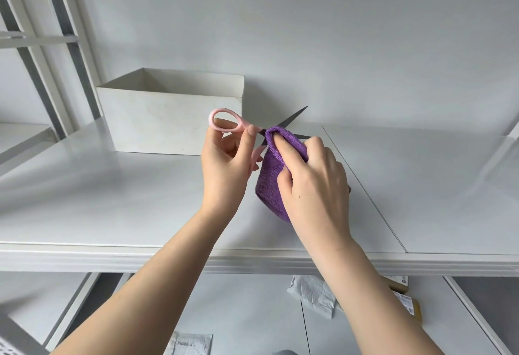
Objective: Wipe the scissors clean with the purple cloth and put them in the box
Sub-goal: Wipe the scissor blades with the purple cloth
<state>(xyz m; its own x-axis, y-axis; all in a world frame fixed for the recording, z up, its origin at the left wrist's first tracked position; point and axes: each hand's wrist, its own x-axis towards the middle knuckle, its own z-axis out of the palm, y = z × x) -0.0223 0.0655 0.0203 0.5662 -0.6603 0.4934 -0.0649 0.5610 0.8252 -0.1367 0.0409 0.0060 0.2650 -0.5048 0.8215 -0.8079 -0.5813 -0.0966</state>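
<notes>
My left hand [227, 163] holds the scissors [292, 119] by their pink handles above the white shelf, with a finger through the upper loop. The dark blades are spread apart and point to the right. My right hand [311, 183] grips the purple cloth [271, 183] and presses a fold of it around the lower blade near the pivot. The rest of the cloth hangs below that hand. The open white box [168, 119] stands on the shelf just behind and left of my hands, and what is inside it is hidden.
The white shelf [112, 200] runs left and right, with a seam right of my hands and a grey wall close behind. A metal rack frame [56, 46] stands at the left. On the lower shelf lie crumpled packets [314, 293] and a brown box [407, 301].
</notes>
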